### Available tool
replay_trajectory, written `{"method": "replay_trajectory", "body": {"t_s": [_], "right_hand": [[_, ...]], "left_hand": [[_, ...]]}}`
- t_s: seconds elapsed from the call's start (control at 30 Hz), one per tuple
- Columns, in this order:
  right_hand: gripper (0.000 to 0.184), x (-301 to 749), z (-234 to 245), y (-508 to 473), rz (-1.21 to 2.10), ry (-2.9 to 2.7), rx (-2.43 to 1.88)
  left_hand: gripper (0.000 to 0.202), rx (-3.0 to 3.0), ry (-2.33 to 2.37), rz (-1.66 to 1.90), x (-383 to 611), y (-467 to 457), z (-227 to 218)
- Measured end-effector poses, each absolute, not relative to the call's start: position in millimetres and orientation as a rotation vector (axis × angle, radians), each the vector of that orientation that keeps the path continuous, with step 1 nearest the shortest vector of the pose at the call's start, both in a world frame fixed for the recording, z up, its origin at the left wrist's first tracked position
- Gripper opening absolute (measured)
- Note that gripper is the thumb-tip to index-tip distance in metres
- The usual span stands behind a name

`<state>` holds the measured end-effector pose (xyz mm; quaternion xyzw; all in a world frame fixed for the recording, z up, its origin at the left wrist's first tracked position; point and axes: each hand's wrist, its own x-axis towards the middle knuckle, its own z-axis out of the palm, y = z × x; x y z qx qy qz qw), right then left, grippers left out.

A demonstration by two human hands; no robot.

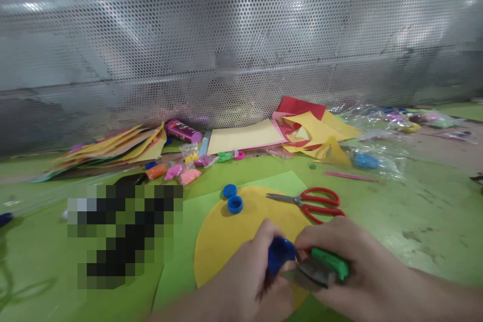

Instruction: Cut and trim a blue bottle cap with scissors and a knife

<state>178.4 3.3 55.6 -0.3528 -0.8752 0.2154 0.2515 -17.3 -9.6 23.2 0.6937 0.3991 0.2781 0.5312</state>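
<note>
Your left hand [245, 274] pinches a blue bottle cap [279, 254] low over the yellow paper disc [230, 236], while your right hand [339, 251] closes around a green-handled cutter [326, 265], its dark end meeting the cap. The disc, already cut round, lies on a light green sheet [287, 181]; two more blue caps [235, 205] sit loose at its far edge, red scissors [315, 202] just beside (blades closed). The pink tube [183, 131] carries a label too blurred to read

Left hand [247, 271], right hand [339, 256]: bare, motion-blurred. Forearms bare to frame edge, left at 6 o'clock, right at 4 o'clock.
</note>
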Motion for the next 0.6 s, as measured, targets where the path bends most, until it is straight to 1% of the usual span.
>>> {"method": "replay_trajectory", "body": {"t_s": [0.13, 0.37, 0.47, 0.6], "right_hand": [[0.009, 177.8, 53.0, 2.8, 0.668, -2.289, -1.083], [0.011, 183.9, 46.5, 7.1, 0.706, -2.301, -1.114], [0.012, 185.9, 46.3, 8.2, 0.731, -2.305, -1.097], [0.014, 187.0, 47.6, 8.3, 0.754, -2.297, -1.090]], "left_hand": [[0.047, 1.715, 0.881, 0.636, -18.8, -11.9, 24.9], [0.062, 1.567, 0.812, 0.640, -15.4, -14.9, 24.0], [0.065, 1.486, 0.782, 0.622, -15.2, -13.9, 23.5], [0.062, 1.435, 0.725, 0.639, -16.9, -13.9, 21.6]]}}
